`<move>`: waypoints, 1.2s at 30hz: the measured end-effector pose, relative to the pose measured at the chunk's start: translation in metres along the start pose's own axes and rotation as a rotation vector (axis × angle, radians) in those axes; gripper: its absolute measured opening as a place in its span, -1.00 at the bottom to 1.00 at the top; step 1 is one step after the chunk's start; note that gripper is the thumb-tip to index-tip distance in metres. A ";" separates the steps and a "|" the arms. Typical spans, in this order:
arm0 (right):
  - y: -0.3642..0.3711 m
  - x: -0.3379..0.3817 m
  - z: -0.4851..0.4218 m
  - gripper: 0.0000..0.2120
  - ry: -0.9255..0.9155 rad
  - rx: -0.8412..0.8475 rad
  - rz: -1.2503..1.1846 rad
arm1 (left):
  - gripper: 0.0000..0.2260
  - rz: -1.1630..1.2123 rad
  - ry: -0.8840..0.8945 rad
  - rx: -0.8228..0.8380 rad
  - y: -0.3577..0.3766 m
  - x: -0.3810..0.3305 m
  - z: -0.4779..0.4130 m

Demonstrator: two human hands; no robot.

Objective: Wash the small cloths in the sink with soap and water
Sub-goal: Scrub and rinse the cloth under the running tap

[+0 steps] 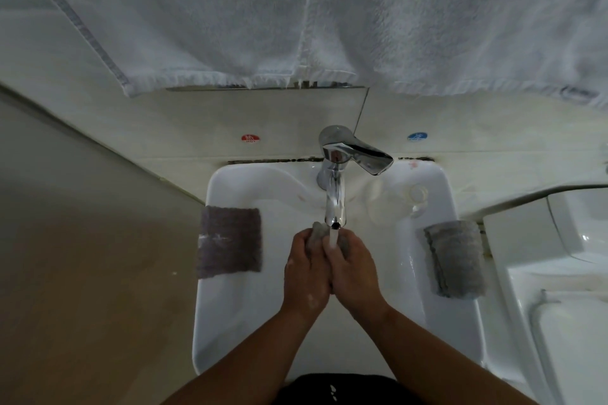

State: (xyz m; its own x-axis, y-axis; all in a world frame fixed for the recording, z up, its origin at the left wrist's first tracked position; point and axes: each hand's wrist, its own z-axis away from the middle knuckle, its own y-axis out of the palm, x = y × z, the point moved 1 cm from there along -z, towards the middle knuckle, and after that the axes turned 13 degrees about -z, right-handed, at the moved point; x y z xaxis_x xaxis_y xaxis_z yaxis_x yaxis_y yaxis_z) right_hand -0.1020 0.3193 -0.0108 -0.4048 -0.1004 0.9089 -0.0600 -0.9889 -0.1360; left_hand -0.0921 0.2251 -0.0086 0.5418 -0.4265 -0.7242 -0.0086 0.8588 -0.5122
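Over the white sink [230, 322] my left hand [307, 268] and my right hand [353, 268] press together, both closed on a small grey cloth [317, 232] bunched between the fingers. Water runs from the chrome tap [335, 197] onto the cloth and my fingers. Soap suds dot my left hand. A dark grey cloth [230, 242] lies flat on the sink's left rim. A lighter grey folded cloth [455, 260] rests on the right rim.
White towels [296, 16] hang above the sink against the tiled wall. The tap lever [365, 153] points right. Red hot [250, 138] and blue cold [417, 136] stickers sit on the wall. A white toilet [559, 273] stands right of the sink.
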 end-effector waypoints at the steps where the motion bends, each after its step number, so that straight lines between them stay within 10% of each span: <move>1: 0.002 0.000 0.000 -0.78 0.037 0.007 -0.022 | -0.77 -0.017 0.009 -0.002 0.000 -0.001 0.000; 11: 0.009 0.001 -0.009 -0.75 -0.026 -0.142 0.317 | -0.85 -0.232 0.134 0.008 -0.006 -0.001 -0.006; 16: 0.010 0.016 -0.005 -0.56 0.076 -0.253 -0.147 | -0.70 0.084 0.028 0.091 -0.003 -0.004 0.007; 21: 0.009 0.013 0.002 -0.90 0.031 -0.051 -0.199 | -0.70 0.166 0.039 0.153 -0.010 -0.002 0.007; 26: 0.005 0.001 0.013 -0.82 -0.006 0.081 -0.271 | -0.73 0.011 0.132 0.110 -0.016 0.004 0.000; 36: 0.011 0.007 0.008 -0.68 -0.066 -0.119 0.110 | -0.62 -0.094 0.102 0.042 -0.017 0.005 -0.002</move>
State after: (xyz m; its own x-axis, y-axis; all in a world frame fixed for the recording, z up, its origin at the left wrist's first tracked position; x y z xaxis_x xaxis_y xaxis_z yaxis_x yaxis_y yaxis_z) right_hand -0.0986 0.3066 -0.0029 -0.3539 -0.2185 0.9094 -0.1278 -0.9519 -0.2784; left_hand -0.0908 0.2081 -0.0046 0.4508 -0.5300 -0.7183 0.0747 0.8242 -0.5613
